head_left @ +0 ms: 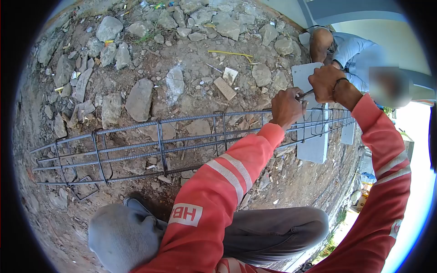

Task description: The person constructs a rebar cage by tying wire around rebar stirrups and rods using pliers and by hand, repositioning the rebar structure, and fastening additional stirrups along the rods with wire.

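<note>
Ground (196, 86): even daylight, soft shadows, fairly sharp.
Open background (419, 150), right: glaring white, detail washed out.
Steel cage (161, 146): bowed by lens distortion.
Far person's head (389, 86): blurred patch.
Edges: curved, fading to black.

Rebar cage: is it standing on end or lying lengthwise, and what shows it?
Lying lengthwise: the rebar cage stretches sideways across the stony ground, its length crossing over a grey block.
</note>
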Motion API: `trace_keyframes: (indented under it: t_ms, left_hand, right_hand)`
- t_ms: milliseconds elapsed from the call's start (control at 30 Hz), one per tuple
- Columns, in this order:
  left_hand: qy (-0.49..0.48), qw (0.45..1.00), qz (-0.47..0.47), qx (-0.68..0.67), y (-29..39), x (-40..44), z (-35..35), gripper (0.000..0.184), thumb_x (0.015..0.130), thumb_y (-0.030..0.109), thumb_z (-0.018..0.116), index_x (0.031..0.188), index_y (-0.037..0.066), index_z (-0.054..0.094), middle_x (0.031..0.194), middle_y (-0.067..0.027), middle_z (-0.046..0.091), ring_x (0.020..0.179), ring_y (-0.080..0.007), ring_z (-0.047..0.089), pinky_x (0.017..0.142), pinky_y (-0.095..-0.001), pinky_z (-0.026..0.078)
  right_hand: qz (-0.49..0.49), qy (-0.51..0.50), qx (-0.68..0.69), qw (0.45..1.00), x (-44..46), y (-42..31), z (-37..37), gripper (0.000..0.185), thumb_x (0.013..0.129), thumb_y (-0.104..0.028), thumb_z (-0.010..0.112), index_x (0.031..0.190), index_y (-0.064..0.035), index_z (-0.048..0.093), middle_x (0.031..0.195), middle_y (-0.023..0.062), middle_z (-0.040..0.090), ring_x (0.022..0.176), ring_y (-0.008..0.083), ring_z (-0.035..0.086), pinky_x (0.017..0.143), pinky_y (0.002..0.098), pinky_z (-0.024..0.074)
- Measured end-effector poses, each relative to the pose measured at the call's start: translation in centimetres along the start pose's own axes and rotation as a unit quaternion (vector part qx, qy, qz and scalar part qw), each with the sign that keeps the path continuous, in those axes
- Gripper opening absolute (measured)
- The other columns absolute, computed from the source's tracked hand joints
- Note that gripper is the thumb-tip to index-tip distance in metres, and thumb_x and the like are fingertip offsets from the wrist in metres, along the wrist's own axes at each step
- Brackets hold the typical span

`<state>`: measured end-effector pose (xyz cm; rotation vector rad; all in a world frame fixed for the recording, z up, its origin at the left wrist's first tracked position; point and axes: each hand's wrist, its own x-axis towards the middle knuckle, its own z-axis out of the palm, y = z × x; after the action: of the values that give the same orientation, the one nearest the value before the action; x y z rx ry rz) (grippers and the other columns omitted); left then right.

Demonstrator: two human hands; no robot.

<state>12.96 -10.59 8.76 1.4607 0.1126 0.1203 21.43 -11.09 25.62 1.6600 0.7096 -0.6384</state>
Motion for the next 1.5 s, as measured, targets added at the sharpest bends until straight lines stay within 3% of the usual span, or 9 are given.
trace_keyframes:
  t_ms: [233,367,433,533,633,700,833,1033,1500]
  left_hand:
    - [-0.301,0.947,-0.022,0.113,-1.1,3.0,-1.4,0.057,0.072,0.04,0.08,0.098,-0.007,0.063,0.103,-0.0258,0.066,0.097,-0.0354,0.067,0.082,-0.0433,0.053]
    - [-0.451,0.887,-0.012,-0.102,-1.7,4.7,-2.4,0.036,0.075,0.031,0.083,0.088,0.001,0.068,0.068,-0.0034,0.053,0.061,-0.0145,0.051,0.055,-0.0303,0.037]
    - [-0.5,0.845,-0.077,-0.174,-2.4,5.8,-1.9,0.027,0.077,0.026,0.082,0.083,0.003,0.069,0.054,0.0054,0.045,0.048,-0.0064,0.041,0.045,-0.0255,0.029]
    - [-0.587,0.779,-0.099,-0.196,-2.9,6.2,-1.3,0.029,0.075,0.029,0.084,0.083,0.004,0.07,0.058,0.004,0.051,0.052,-0.0075,0.047,0.047,-0.0252,0.035]
    - [-0.458,0.877,-0.007,-0.147,-2.1,4.4,-1.1,0.044,0.069,0.03,0.086,0.099,0.002,0.069,0.063,-0.0027,0.061,0.055,-0.0157,0.058,0.051,-0.0297,0.044]
    - [-0.044,0.991,0.048,0.113,0.1,0.5,-0.6,0.038,0.069,0.019,0.078,0.099,0.002,0.063,0.077,-0.0119,0.068,0.069,-0.0289,0.068,0.061,-0.0375,0.053]
    - [0.17,0.965,0.118,0.163,1.3,-2.8,1.5,0.046,0.066,0.018,0.076,0.103,-0.002,0.06,0.086,-0.0176,0.07,0.078,-0.0371,0.068,0.066,-0.0476,0.052]
    - [0.018,0.997,-0.007,0.08,0.6,-0.8,2.6,0.02,0.07,0.002,0.063,0.09,0.0,0.063,0.089,-0.0166,0.066,0.088,-0.0358,0.063,0.086,-0.0453,0.044]
    - [0.135,0.972,0.094,0.17,0.4,-5.1,4.1,0.086,0.076,0.003,0.057,0.15,-0.008,0.015,0.127,-0.0253,0.044,0.126,-0.0408,0.039,0.114,-0.0568,0.018]
  right_hand:
    - [-0.055,-0.079,0.11,0.989,-1.4,-0.2,2.9,0.041,0.071,-0.024,0.068,0.107,-0.0051,0.068,0.091,0.0165,0.071,0.087,0.0341,0.07,0.077,0.0421,0.0554]
    - [-0.021,0.108,0.041,0.993,-2.8,-0.7,6.3,0.058,0.077,-0.013,0.068,0.13,-0.0102,0.048,0.092,0.0122,0.065,0.089,0.0327,0.067,0.087,0.042,0.0514]
    - [-0.071,0.465,-0.075,0.879,-3.5,-0.2,7.4,0.051,0.078,-0.014,0.063,0.127,-0.0109,0.051,0.095,0.0099,0.061,0.098,0.0303,0.062,0.096,0.0439,0.0452]
    - [-0.059,0.419,-0.086,0.902,-3.8,0.0,8.5,0.041,0.08,-0.025,0.063,0.119,-0.0096,0.059,0.101,0.0106,0.058,0.104,0.0304,0.058,0.096,0.0462,0.0432]
    - [-0.05,0.33,-0.053,0.941,-3.3,-0.1,9.1,0.036,0.083,-0.03,0.063,0.111,-0.0071,0.062,0.102,0.0134,0.061,0.1,0.0318,0.061,0.086,0.0452,0.0484]
    - [-0.041,0.278,-0.029,0.959,-2.9,-0.1,8.5,0.033,0.085,-0.031,0.064,0.107,-0.0063,0.063,0.099,0.0136,0.063,0.097,0.0313,0.063,0.083,0.0441,0.0498]
    - [-0.002,0.121,0.083,0.989,-3.0,-1.1,5.9,0.029,0.086,-0.031,0.063,0.103,-0.0073,0.064,0.096,0.0133,0.065,0.093,0.0299,0.065,0.083,0.0458,0.0481]
    - [0.08,0.211,-0.012,0.974,-3.7,-2.4,8.3,0.035,0.088,-0.025,0.06,0.12,-0.0129,0.06,0.113,0.0102,0.062,0.118,0.0287,0.054,0.101,0.0481,0.0362]
    - [0.074,0.3,-0.004,0.951,-2.4,-2.7,13.7,0.074,0.086,-0.009,0.054,0.153,-0.024,0.027,0.135,0.0161,0.048,0.131,0.0364,0.042,0.107,0.0532,0.0353]
